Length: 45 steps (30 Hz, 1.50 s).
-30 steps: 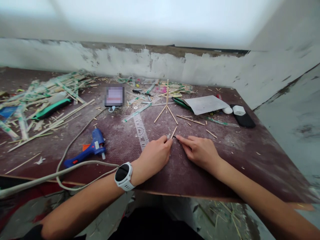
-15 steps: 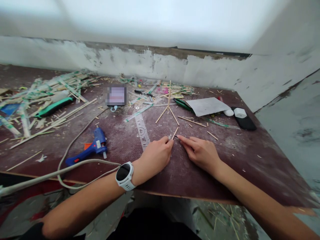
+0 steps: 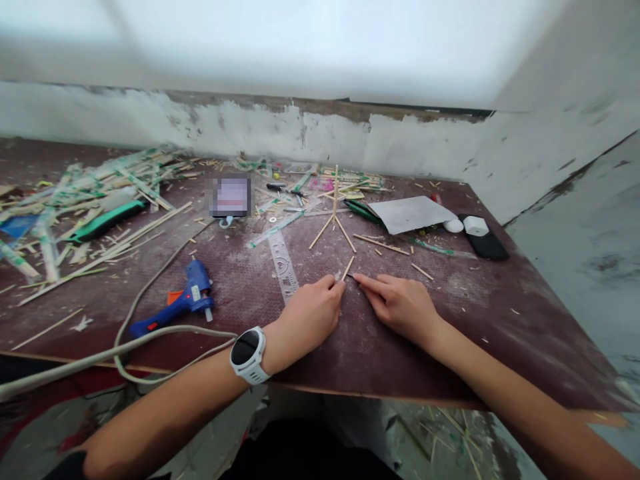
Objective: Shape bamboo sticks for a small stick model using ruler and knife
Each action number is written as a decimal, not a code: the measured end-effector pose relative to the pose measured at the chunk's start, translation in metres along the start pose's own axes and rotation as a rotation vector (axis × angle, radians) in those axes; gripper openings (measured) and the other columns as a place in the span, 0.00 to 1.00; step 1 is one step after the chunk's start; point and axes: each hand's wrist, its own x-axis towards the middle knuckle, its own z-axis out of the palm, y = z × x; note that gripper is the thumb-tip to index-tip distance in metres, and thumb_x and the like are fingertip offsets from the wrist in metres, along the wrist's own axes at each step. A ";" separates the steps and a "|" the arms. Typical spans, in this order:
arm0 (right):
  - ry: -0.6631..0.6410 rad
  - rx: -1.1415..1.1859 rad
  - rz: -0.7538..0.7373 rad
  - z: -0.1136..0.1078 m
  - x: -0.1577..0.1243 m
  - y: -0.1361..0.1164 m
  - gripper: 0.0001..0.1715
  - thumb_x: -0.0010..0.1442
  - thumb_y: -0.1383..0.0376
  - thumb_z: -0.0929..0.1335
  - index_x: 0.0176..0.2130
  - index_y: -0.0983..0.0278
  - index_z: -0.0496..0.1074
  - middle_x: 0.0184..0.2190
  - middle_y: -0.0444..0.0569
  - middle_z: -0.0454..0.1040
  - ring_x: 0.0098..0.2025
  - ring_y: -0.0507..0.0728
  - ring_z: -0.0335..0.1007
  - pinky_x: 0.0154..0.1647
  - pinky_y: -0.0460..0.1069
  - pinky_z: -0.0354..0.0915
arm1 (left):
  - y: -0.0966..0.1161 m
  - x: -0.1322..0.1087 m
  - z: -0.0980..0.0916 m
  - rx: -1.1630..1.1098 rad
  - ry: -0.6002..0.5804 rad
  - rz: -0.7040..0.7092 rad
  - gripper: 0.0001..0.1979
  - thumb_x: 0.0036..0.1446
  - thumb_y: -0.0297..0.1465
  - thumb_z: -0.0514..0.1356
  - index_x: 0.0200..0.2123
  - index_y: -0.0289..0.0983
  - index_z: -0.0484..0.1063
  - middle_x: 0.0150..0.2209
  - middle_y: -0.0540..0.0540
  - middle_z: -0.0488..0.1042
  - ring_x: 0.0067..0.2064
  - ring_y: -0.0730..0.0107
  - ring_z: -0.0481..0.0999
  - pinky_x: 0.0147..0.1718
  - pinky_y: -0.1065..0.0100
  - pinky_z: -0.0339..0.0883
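My left hand (image 3: pixel 316 308), with a white watch on its wrist, pinches the lower end of a short wooden stick (image 3: pixel 349 267). The stick slants up and away from the fingers, close to the tabletop. Close by on the right, my right hand (image 3: pixel 404 303) is closed on a small, thin dark blade (image 3: pixel 351 275). The blade's tip is at the stick's side; whether it touches the wood I cannot tell. Beyond both hands stands a frame of joined wooden sticks (image 3: pixel 335 213), with one upright and spreading legs. A clear plastic ruler (image 3: pixel 283 265) lies partly behind my left hand.
A blue glue gun (image 3: pixel 193 297) and its cable (image 3: pixel 133 303) lie on the left. Behind are a green-and-black utility knife (image 3: pixel 109 221), piled sticks (image 3: pixel 95 183) and a phone (image 3: pixel 231 197). White paper (image 3: pixel 410 213) and a black case-like object (image 3: pixel 487 245) lie at the right.
The view has shifted slightly. Both hands keep nearly the same pose around the stick and the blade, and the things on the table have not visibly moved.
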 end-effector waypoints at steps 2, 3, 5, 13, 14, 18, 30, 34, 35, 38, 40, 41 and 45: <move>0.053 0.040 0.016 0.003 0.000 0.001 0.23 0.72 0.61 0.61 0.62 0.50 0.74 0.37 0.46 0.83 0.34 0.56 0.79 0.28 0.48 0.55 | -0.001 0.000 0.001 0.005 0.007 0.005 0.14 0.70 0.25 0.48 0.50 0.33 0.72 0.40 0.41 0.73 0.38 0.59 0.79 0.39 0.60 0.75; 0.079 0.058 0.021 0.005 -0.001 0.001 0.23 0.72 0.61 0.62 0.62 0.51 0.74 0.36 0.46 0.83 0.34 0.55 0.79 0.28 0.48 0.55 | -0.001 0.000 0.001 0.012 0.007 0.006 0.14 0.70 0.25 0.48 0.49 0.33 0.72 0.40 0.41 0.73 0.38 0.59 0.79 0.39 0.60 0.75; 0.114 0.083 0.021 0.009 -0.001 0.002 0.23 0.72 0.61 0.62 0.61 0.51 0.75 0.35 0.46 0.83 0.33 0.55 0.78 0.28 0.48 0.55 | -0.002 0.000 0.003 0.027 0.003 0.000 0.13 0.70 0.24 0.49 0.49 0.33 0.72 0.40 0.40 0.73 0.38 0.60 0.79 0.38 0.61 0.75; 0.145 0.073 -0.008 0.012 0.002 0.001 0.22 0.72 0.59 0.62 0.61 0.50 0.75 0.34 0.46 0.82 0.31 0.54 0.76 0.27 0.48 0.52 | -0.001 -0.002 0.003 0.092 0.027 -0.027 0.12 0.69 0.27 0.51 0.48 0.33 0.72 0.40 0.40 0.75 0.35 0.56 0.81 0.31 0.60 0.74; 0.144 0.070 -0.012 0.012 0.002 0.001 0.22 0.73 0.59 0.62 0.61 0.50 0.74 0.34 0.45 0.82 0.31 0.54 0.77 0.27 0.48 0.51 | -0.001 -0.002 0.002 0.097 0.027 -0.029 0.12 0.69 0.27 0.50 0.48 0.33 0.73 0.40 0.41 0.75 0.35 0.56 0.81 0.31 0.60 0.74; 0.128 0.036 -0.030 0.013 0.002 0.001 0.23 0.73 0.59 0.62 0.63 0.50 0.73 0.35 0.45 0.82 0.31 0.54 0.77 0.26 0.49 0.50 | 0.001 -0.002 -0.001 0.112 0.025 -0.041 0.12 0.70 0.28 0.50 0.47 0.33 0.73 0.40 0.41 0.76 0.35 0.55 0.81 0.30 0.60 0.73; 0.055 -0.026 -0.012 0.010 0.003 -0.002 0.25 0.73 0.59 0.61 0.65 0.49 0.70 0.36 0.46 0.81 0.31 0.54 0.76 0.26 0.49 0.50 | 0.004 -0.003 -0.005 0.143 0.014 -0.082 0.13 0.70 0.31 0.51 0.48 0.33 0.74 0.40 0.41 0.77 0.35 0.53 0.82 0.28 0.60 0.72; -0.001 -0.061 0.008 0.007 0.003 -0.004 0.26 0.73 0.59 0.60 0.66 0.47 0.68 0.37 0.46 0.81 0.32 0.55 0.77 0.26 0.49 0.51 | 0.005 -0.002 -0.006 0.149 0.002 -0.090 0.14 0.70 0.31 0.51 0.48 0.33 0.74 0.40 0.41 0.77 0.35 0.53 0.82 0.28 0.61 0.71; -0.017 -0.073 0.008 0.004 0.003 -0.005 0.26 0.73 0.59 0.60 0.66 0.47 0.68 0.38 0.47 0.81 0.32 0.55 0.77 0.26 0.49 0.51 | 0.005 -0.002 -0.006 0.150 0.002 -0.089 0.14 0.70 0.31 0.51 0.48 0.33 0.74 0.40 0.41 0.77 0.35 0.54 0.82 0.28 0.61 0.71; -0.055 -0.116 -0.005 -0.003 0.004 -0.008 0.26 0.73 0.60 0.59 0.66 0.47 0.68 0.39 0.48 0.81 0.31 0.55 0.77 0.26 0.49 0.49 | 0.005 -0.002 -0.004 0.150 0.025 -0.081 0.13 0.70 0.30 0.51 0.48 0.33 0.74 0.40 0.41 0.77 0.36 0.55 0.82 0.28 0.63 0.70; -0.056 -0.137 -0.019 -0.006 0.005 -0.009 0.27 0.72 0.62 0.60 0.66 0.49 0.68 0.39 0.49 0.82 0.30 0.56 0.77 0.25 0.50 0.49 | 0.005 -0.002 -0.003 0.142 0.047 -0.079 0.13 0.70 0.31 0.50 0.47 0.34 0.74 0.39 0.41 0.77 0.36 0.55 0.82 0.29 0.63 0.70; -0.047 -0.138 -0.023 -0.007 0.005 -0.010 0.27 0.72 0.62 0.60 0.66 0.49 0.68 0.39 0.49 0.82 0.30 0.56 0.77 0.25 0.50 0.49 | 0.004 -0.002 -0.003 0.136 0.054 -0.083 0.14 0.71 0.31 0.50 0.46 0.34 0.75 0.39 0.41 0.77 0.36 0.55 0.82 0.29 0.63 0.70; 0.032 -0.041 -0.011 0.000 0.005 -0.004 0.24 0.73 0.59 0.61 0.64 0.48 0.71 0.38 0.46 0.83 0.33 0.57 0.79 0.26 0.49 0.54 | 0.002 0.000 -0.004 0.118 0.040 -0.109 0.15 0.72 0.31 0.49 0.46 0.34 0.75 0.40 0.40 0.77 0.36 0.57 0.82 0.31 0.62 0.71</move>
